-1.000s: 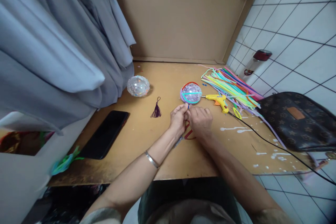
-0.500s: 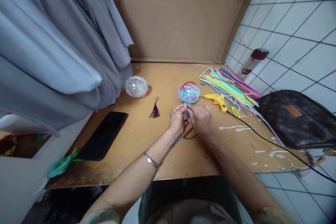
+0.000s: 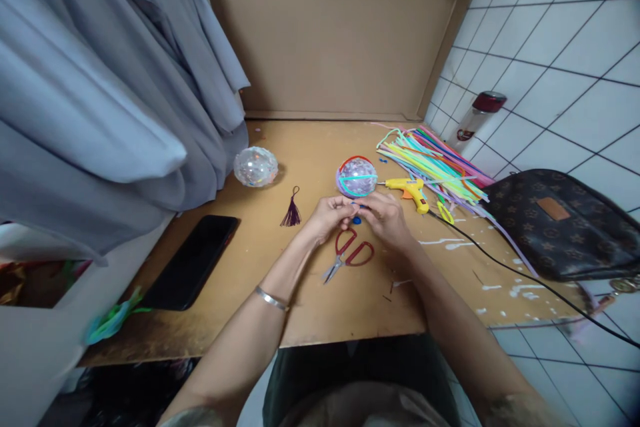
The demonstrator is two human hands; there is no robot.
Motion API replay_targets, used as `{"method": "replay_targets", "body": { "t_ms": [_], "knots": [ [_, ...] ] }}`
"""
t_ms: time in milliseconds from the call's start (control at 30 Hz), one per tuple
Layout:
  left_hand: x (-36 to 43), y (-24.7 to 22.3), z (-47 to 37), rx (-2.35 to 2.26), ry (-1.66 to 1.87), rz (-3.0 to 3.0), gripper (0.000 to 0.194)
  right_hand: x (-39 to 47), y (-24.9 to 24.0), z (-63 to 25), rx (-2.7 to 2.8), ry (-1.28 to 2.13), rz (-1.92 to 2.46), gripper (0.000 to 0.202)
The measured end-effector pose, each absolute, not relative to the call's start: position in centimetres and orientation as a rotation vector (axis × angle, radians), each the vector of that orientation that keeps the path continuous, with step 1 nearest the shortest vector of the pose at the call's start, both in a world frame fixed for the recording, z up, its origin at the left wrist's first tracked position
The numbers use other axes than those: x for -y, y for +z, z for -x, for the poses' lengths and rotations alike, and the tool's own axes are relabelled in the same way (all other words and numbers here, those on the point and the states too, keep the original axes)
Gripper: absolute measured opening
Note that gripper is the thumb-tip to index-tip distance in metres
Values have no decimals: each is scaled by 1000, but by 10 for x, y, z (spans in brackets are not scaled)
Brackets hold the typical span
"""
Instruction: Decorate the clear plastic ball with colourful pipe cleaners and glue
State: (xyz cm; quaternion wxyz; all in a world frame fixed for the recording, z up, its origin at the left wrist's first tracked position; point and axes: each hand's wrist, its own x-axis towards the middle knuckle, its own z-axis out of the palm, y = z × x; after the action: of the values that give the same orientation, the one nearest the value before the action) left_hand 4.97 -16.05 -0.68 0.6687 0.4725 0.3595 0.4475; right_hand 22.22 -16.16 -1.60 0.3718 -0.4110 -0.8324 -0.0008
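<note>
My left hand (image 3: pixel 330 217) and my right hand (image 3: pixel 388 216) meet over the table, fingertips pinching a small blue piece (image 3: pixel 357 205) that looks like fuzzy craft wire. A blue coil (image 3: pixel 357 220) shows just below it; whether the two are joined is unclear. Beyond my fingers sits a clear ball (image 3: pixel 358 177) with purple filling, banded in red, turquoise and lilac. Under my wrists lie red-handled scissors (image 3: pixel 345 255), blades slightly apart. A yellow glue gun (image 3: pixel 410 192) rests on its side to the right, nozzle near the ball.
Left of my hands are a dark purple tassel (image 3: pixel 291 208), a second clear ball (image 3: pixel 255 167) and a black phone (image 3: pixel 193 261). Colourful pipe cleaners (image 3: pixel 435 163), a bottle (image 3: pixel 477 120) and a brown bag (image 3: pixel 565 227) stand right. The glue gun's cord (image 3: pixel 505 263) crosses the table's right side.
My hands have drawn slightly apart, the left one moving left, and the blue piece shows between them. The scissors, partly covered before, are now in full sight. The view has shifted slightly.
</note>
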Motion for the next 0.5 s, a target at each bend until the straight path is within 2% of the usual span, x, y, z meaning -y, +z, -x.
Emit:
{"method": "replay_targets", "body": {
  "t_ms": [200,500],
  "knots": [
    [160,-5,-51,-922,1117,-1056,35,164,-14,-222,2159,30,1065,25],
    [167,-3,-66,-888,1306,-952,33,167,-13,-218,2197,-375,1201,30]
  ]
}}
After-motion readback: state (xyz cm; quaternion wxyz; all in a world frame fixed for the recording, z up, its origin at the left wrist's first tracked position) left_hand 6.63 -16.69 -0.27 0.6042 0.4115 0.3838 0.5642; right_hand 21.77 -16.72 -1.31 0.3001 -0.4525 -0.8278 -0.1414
